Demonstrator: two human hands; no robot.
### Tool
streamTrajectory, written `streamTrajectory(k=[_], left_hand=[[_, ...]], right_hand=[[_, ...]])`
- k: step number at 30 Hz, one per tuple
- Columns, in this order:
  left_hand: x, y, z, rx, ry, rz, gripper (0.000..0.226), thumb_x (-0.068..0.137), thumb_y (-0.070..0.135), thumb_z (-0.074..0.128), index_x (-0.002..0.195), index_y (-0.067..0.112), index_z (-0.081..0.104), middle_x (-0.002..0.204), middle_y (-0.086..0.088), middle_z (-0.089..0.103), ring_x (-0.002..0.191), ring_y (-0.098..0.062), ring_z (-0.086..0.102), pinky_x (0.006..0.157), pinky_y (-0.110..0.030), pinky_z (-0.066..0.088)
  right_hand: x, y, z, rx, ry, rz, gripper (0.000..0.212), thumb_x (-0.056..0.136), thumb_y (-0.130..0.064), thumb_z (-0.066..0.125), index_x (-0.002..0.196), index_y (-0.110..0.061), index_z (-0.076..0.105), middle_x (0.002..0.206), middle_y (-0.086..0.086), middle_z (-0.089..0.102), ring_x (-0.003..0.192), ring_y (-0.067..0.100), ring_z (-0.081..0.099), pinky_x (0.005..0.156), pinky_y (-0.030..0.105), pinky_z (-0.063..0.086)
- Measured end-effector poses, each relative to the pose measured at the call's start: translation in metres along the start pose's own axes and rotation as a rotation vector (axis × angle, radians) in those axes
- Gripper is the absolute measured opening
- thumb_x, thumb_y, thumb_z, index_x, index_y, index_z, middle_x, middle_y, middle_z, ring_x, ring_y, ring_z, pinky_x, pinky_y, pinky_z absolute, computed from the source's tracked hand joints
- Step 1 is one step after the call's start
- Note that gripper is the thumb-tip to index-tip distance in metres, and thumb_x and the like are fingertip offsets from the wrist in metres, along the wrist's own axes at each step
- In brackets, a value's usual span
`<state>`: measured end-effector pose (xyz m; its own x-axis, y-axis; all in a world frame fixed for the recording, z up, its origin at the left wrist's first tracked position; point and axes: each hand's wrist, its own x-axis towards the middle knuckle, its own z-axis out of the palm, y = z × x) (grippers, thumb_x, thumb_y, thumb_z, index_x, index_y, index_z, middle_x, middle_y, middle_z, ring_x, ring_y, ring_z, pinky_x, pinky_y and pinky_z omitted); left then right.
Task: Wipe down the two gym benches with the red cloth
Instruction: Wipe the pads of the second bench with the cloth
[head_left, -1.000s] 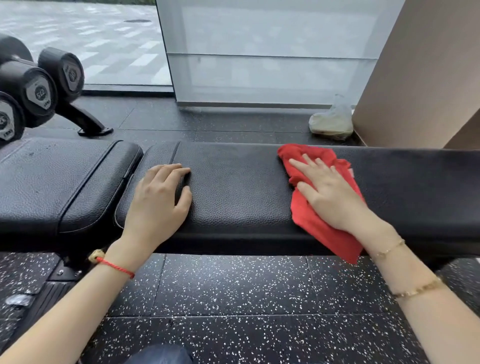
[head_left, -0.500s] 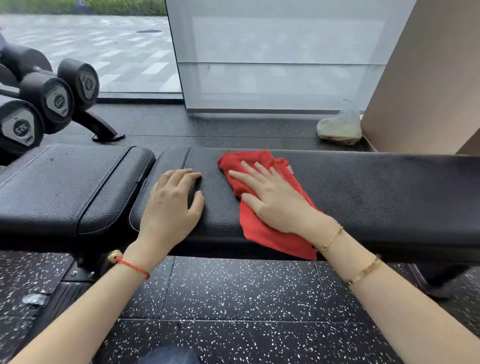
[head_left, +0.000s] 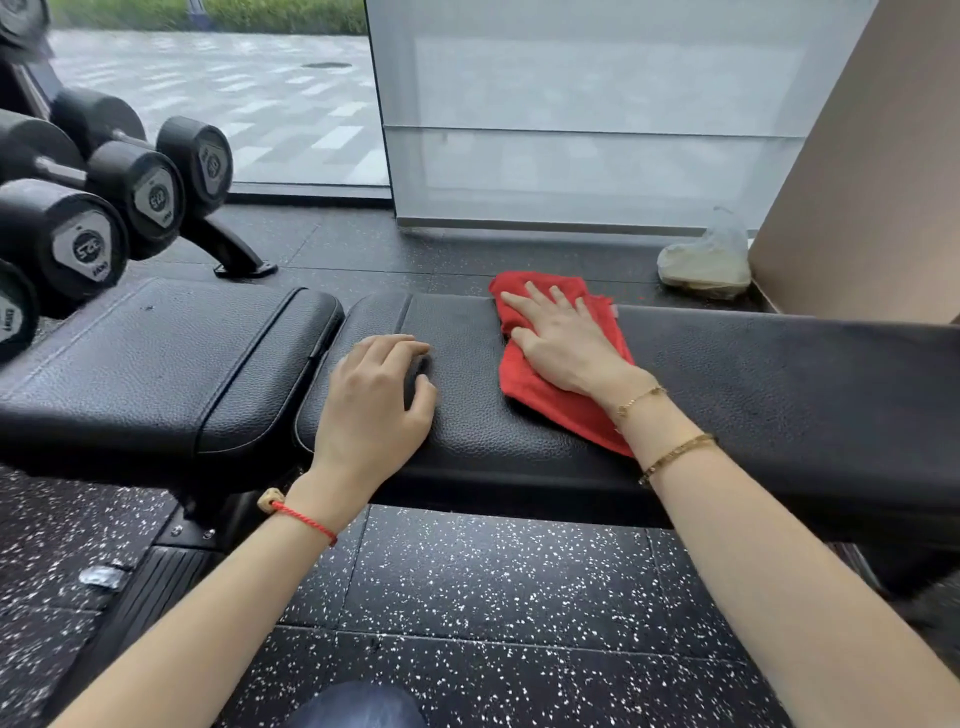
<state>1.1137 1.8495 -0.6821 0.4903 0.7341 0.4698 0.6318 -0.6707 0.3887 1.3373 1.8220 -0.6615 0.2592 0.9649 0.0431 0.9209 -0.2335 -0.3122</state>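
Red cloth (head_left: 558, 400), crumpled, lies across the long black bench pad (head_left: 753, 395) at about 12 o'clock from us, its far edge at the pad's back edge and its near corner hanging just over the front edge. We see our right hand (head_left: 563, 345) flat on it, fingers straight and spread, pressing it down, nothing gripped. Our left hand (head_left: 376, 402) rests on the same pad at 11 o'clock, fingers loosely bent, thumb out, holding nothing; it sits just beside the cloth without touching it. Pad surface is pebbled black leather-look with 1 seam near its left end. A 2nd black pad (head_left: 156, 364) sits at 10 o'clock, a narrow gap between the 2. Only container-like thing: a clear plastic bag (head_left: 706, 262) on the floor at 1 o'clock by the tan wall, holding something pale we cannot make out. Black dumbbells (head_left: 150, 197) on a rack at 9 to 10 o'clock. Speckled black floor (head_left: 493, 597) below.
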Motion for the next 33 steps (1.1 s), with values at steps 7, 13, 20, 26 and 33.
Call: streamTrajectory(k=[7, 13, 20, 26, 33], left_hand=[[-0.012, -0.048, -0.045, 0.092, 0.12, -0.074, 0.038, 0.084, 0.024, 0.047, 0.116, 0.015, 0.065, 0.121, -0.002, 0.065, 0.119, -0.024, 0.055, 0.106, -0.042, 0.04], [-0.03, -0.099, -0.071, 0.267, 0.081, -0.202, 0.041, 0.084, 0.024, 0.044, 0.116, 0.014, 0.066, 0.123, -0.006, 0.065, 0.12, -0.028, 0.055, 0.105, -0.046, 0.041], [-0.04, -0.105, -0.059, 0.318, 0.079, -0.239, 0.039, 0.091, 0.022, 0.039, 0.121, 0.009, 0.061, 0.129, -0.009, 0.058, 0.123, -0.031, 0.051, 0.108, -0.05, 0.036], [-0.039, -0.102, -0.059, 0.316, 0.065, -0.24, 0.049, 0.091, 0.028, 0.03, 0.121, 0.008, 0.062, 0.13, -0.011, 0.059, 0.123, -0.033, 0.052, 0.107, -0.053, 0.037], [-0.039, -0.1, -0.065, 0.317, 0.04, -0.23, 0.044, 0.092, 0.028, 0.034, 0.121, 0.012, 0.062, 0.13, -0.006, 0.059, 0.12, -0.029, 0.053, 0.107, -0.045, 0.038]], right_hand=[[-0.018, -0.107, 0.037, 0.028, -0.059, -0.363, 0.055, 0.099, -0.035, 0.035, 0.152, -0.035, 0.02, 0.163, -0.004, 0.009, 0.15, 0.021, 0.002, 0.122, 0.042, -0.004], [-0.029, -0.115, 0.041, 0.05, -0.1, -0.52, 0.052, 0.1, -0.036, 0.034, 0.151, -0.038, 0.021, 0.162, -0.01, 0.013, 0.15, 0.015, 0.003, 0.122, 0.04, -0.003], [0.033, -0.137, 0.038, 0.019, -0.12, -0.339, 0.052, 0.1, -0.034, 0.03, 0.152, -0.033, 0.022, 0.163, -0.002, 0.008, 0.15, 0.022, 0.001, 0.121, 0.044, -0.004], [-0.01, -0.121, 0.045, 0.046, -0.105, -0.599, 0.053, 0.099, -0.033, 0.035, 0.15, -0.037, 0.023, 0.162, -0.007, 0.012, 0.15, 0.018, 0.003, 0.122, 0.04, -0.004], [-0.008, -0.115, 0.039, 0.127, -0.153, -0.572, 0.049, 0.101, -0.033, 0.03, 0.149, -0.039, 0.022, 0.162, -0.012, 0.01, 0.15, 0.013, 0.0, 0.122, 0.035, -0.006]])
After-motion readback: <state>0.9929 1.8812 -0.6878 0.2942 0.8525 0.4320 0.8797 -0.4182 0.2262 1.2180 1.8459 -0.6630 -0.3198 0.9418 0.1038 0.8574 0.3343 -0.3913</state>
